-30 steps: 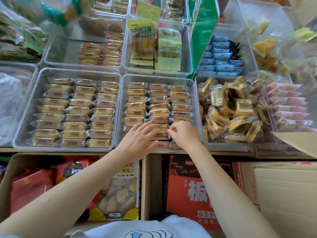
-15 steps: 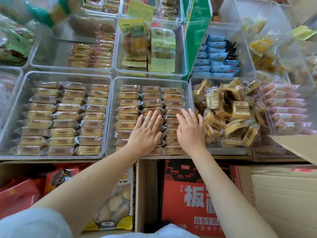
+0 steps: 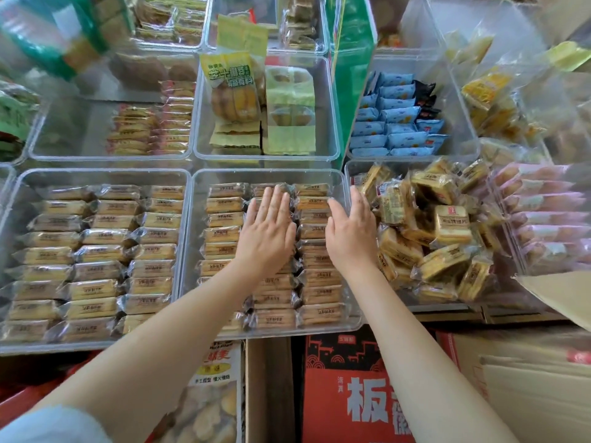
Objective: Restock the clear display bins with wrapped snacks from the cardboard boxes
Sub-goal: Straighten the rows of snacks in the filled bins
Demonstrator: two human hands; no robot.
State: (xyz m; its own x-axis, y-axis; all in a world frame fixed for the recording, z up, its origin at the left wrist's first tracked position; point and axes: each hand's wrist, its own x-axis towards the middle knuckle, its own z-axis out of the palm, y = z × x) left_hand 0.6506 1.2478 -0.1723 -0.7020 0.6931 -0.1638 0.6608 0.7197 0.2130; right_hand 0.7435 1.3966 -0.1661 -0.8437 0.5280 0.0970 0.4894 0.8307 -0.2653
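Shelving of clear bins fills the view, and the middle bin (image 3: 347, 199) serves as the landmark here. Largest of the neighbours is the bin to its left (image 3: 105, 175), packed in three tidy columns; to its right a bin (image 3: 350, 169) holds a loose heap of square cakes; behind it a bin (image 3: 332, 123) holds green and yellow packets. Below its front edge stand the cardboard boxes, a red printed box (image 3: 358, 391) and a plain brown box (image 3: 527, 388) beside it. Inside the middle bin, wrapped snacks (image 3: 224, 235) lie in three columns from front wall to back wall. Left hand (image 3: 268, 233) lies flat with straight fingers on the centre column, gripping nothing. Right hand (image 3: 350, 236) lies over the right column near the side wall, fingers extended and slightly tilted, likewise holding nothing. Half a second ago both hands rested nearer the front of this bin, and a second ago they were fingering packets at its front rows; they have since slid toward the back wall. This sweep probably serves to press and level the rows, which suggests that the middle bin is effectively full and that further stock from the boxes belongs in a sparser bin.
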